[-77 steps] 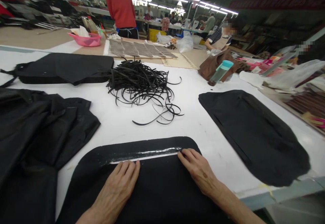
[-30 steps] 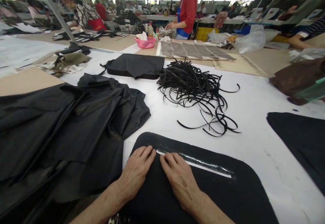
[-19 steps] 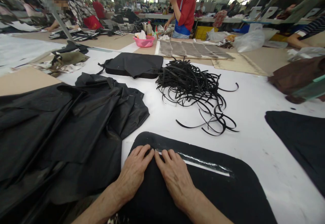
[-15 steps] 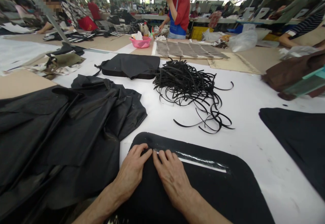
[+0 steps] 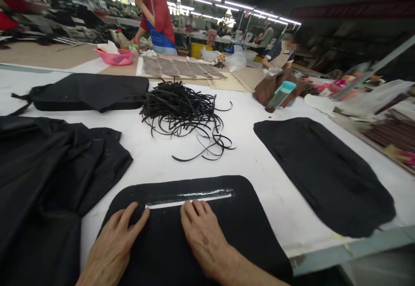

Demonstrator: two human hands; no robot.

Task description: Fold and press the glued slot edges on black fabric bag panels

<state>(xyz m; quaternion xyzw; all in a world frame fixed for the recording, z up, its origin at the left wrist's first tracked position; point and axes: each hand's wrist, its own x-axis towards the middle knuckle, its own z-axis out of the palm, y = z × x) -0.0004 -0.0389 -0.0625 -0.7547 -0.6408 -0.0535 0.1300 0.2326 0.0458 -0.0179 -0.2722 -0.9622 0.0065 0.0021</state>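
Observation:
A black panel with rounded corners [image 5: 240, 230] lies flat before me. Near its far edge runs a narrow white strip [image 5: 162, 205]; I cannot tell whether it is tape or a slit showing the table. A shiny, wet-looking band [image 5: 201, 194] lies just beyond it. My left hand [image 5: 116, 238] is open, thumb and fingers spread, a fingertip touching the strip's left end. My right hand [image 5: 202, 234] rests on the panel with bent fingers, tips pressing at the strip's near edge around its middle. Nothing held shows in either hand.
Crumpled black sheeting [image 5: 42, 182] covers the left. Beyond are a black padded piece [image 5: 87, 89], a heap of thin black strips [image 5: 181, 109] and a pink basket [image 5: 115, 58]. At right lie another black panel [image 5: 320, 165] and a teal-lidded bottle [image 5: 282, 93]. A person in red [image 5: 158, 14] stands across the table.
My view has turned to the right. The right hand has slid rightward along the white strip, away from the left hand, and more of the strip's left part shows.

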